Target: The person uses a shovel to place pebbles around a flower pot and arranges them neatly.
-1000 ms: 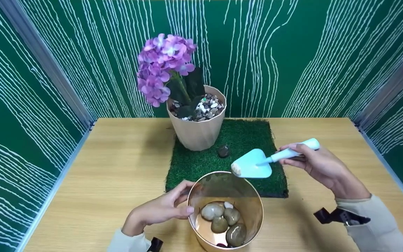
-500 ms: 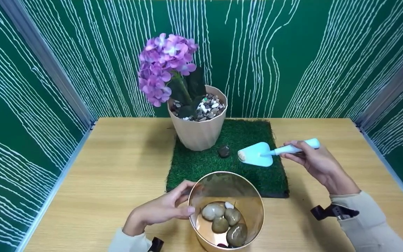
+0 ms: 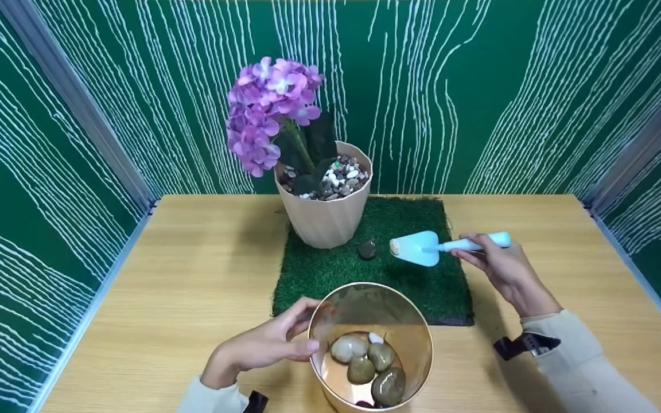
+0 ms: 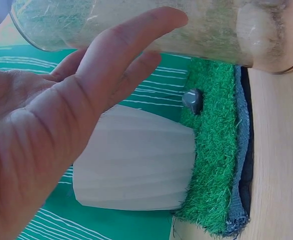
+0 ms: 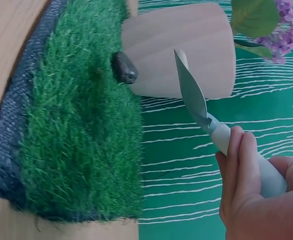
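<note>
A light blue trowel (image 3: 419,248) is held by its handle in my right hand (image 3: 505,269), over the artificial grass mat (image 3: 319,281). A small pale pebble (image 3: 395,246) rests at the blade's tip. In the right wrist view the trowel (image 5: 192,92) shows side-on, with fingers and thumb round the handle. My left hand (image 3: 267,338) grips the side of a clear amber container (image 3: 416,344), thumb at the near side and fingers behind. Several wet brown and grey stones (image 3: 360,370) and a small white one lie at its bottom. A dark stone (image 3: 367,249) sits on the mat, left of the blade.
A beige flowerpot (image 3: 325,221) with gravel (image 3: 342,178) and a purple flower (image 3: 273,112) stands on the mat's back left part. Green white-lined panels (image 3: 422,97) enclose the wooden table (image 3: 204,258) at the back and sides.
My right hand has drawn the trowel back from over the container's far rim, up toward the dark stone, then slightly left. The pebble stays on the blade. The left hand and container hold still.
</note>
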The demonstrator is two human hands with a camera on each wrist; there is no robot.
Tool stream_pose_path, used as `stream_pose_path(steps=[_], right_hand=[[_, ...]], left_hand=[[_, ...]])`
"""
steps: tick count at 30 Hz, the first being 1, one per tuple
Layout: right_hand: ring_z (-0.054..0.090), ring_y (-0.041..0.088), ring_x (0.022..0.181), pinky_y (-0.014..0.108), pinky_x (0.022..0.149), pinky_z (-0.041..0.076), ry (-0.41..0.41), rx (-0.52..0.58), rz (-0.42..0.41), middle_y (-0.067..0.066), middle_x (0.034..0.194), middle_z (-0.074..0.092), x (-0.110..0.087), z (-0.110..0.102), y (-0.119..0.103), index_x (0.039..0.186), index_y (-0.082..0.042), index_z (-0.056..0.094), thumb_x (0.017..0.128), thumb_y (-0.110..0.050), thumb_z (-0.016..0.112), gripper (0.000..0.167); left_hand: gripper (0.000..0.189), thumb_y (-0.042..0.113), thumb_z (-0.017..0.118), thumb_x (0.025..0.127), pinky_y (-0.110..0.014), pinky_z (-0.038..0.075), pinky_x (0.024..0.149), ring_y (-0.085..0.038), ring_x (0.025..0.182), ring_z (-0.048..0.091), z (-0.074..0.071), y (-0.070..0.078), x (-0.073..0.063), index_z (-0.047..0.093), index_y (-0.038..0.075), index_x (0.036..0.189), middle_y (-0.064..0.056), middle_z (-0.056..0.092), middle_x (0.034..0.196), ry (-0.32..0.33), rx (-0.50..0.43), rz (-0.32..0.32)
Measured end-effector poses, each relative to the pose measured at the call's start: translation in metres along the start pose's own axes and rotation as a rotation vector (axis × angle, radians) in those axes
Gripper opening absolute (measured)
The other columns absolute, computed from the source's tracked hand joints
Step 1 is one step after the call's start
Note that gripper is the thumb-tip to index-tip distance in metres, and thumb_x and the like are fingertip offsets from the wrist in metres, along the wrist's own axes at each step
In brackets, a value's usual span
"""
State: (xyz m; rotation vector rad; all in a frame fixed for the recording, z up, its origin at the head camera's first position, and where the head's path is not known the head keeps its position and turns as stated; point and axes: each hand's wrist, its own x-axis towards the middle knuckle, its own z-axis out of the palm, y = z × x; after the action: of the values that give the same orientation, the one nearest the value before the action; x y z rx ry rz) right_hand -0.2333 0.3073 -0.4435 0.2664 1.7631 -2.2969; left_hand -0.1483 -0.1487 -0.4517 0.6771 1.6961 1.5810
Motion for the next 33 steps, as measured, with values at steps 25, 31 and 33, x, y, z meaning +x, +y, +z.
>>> stream_pose_path(steps=[25,31,33], right_hand=[[0.083,0.003,0.095,0.019,0.105,0.061,0.176,0.035,0.036,-0.004,0.111,0.073,0.035,0.038,0.027,0.152,-0.002,0.058,0.123,-0.019,0.046,0.036],[0.082,0.002,0.095,0.019,0.106,0.061,0.196,0.06,0.026,0.0,0.119,0.068,0.042,0.042,0.031,0.156,0.002,0.054,0.123,-0.015,0.044,0.039],[0.082,0.002,0.095,0.019,0.106,0.061,0.199,0.069,0.021,0.001,0.121,0.067,0.044,0.043,0.033,0.157,0.003,0.054,0.122,-0.014,0.044,0.039]], left_hand=[[0.082,0.049,0.07,0.113,-0.046,0.063,0.111,-0.042,0.166,0.038,0.001,-0.003,0.0,0.03,-0.001,0.164,-0.029,0.037,0.179,0.008,0.003,0.01],[0.082,0.05,0.071,0.113,-0.047,0.063,0.112,-0.042,0.165,0.039,0.0,-0.002,0.0,0.03,0.001,0.163,-0.028,0.037,0.179,0.013,0.001,-0.004],[0.081,0.05,0.071,0.113,-0.047,0.063,0.112,-0.042,0.165,0.039,0.0,-0.002,0.0,0.03,0.001,0.163,-0.028,0.037,0.178,0.012,0.0,-0.004]])
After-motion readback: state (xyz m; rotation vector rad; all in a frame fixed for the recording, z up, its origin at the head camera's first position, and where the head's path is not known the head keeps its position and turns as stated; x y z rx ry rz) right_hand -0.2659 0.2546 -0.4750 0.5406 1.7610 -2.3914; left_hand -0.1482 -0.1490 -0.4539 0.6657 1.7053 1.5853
